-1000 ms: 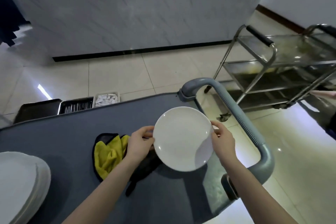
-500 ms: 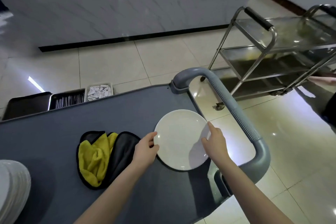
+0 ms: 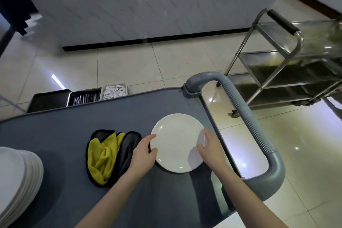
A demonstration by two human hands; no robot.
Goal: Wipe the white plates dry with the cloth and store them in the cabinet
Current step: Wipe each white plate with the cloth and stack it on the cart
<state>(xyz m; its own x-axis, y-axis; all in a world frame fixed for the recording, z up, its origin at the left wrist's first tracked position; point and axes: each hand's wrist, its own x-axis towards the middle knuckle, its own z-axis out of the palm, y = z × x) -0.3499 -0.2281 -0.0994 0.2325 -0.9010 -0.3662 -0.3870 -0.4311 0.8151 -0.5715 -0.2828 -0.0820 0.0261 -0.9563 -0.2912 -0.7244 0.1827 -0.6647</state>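
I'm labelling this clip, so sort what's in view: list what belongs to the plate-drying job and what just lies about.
Job: white plate, left hand and right hand holding its rim; yellow-and-black cloth; stack of plates; grey cart bearing them.
Lying about: steel trolley; cutlery tray; tray of white packets; black tray.

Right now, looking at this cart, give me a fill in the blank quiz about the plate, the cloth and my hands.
1. The left hand and right hand hold a plate coloured ___.
2. The cloth beside it is black and ___.
3. Seen from the camera, the cloth lies to the plate's ___.
Missing words: white, yellow, left.
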